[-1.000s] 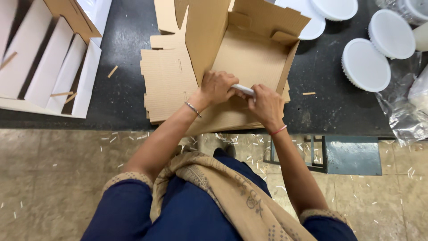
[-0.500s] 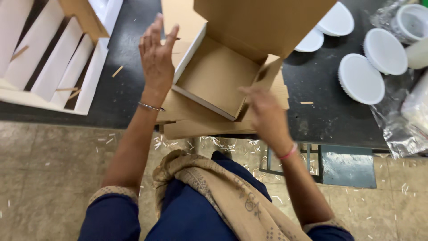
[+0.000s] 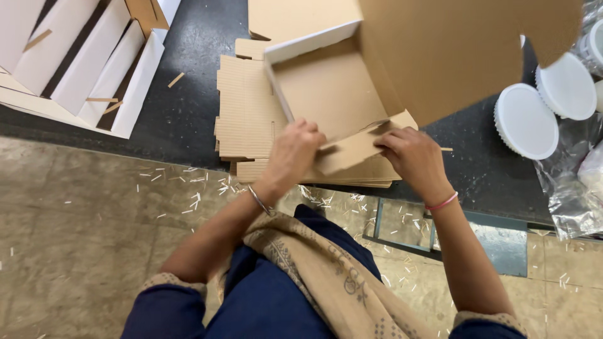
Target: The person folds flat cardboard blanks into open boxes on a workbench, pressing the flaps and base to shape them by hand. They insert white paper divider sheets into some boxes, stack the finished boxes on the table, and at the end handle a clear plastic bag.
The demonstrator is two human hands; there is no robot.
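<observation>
So right in front of you there's a brown cardboard box [image 3: 333,94], half folded, shallow tray with a white outer wall, its big lid flap standing up on the right. Your left hand [image 3: 295,150] and right hand [image 3: 411,157] both grip its front flap. It sits on a stack of flat brown cardboard sheets [image 3: 248,107]. Far left on the desk [image 3: 182,119]: white folded boxes [image 3: 94,69], lined up side by side. Crinkly clear plastic bag [image 3: 571,194] at the right edge.
</observation>
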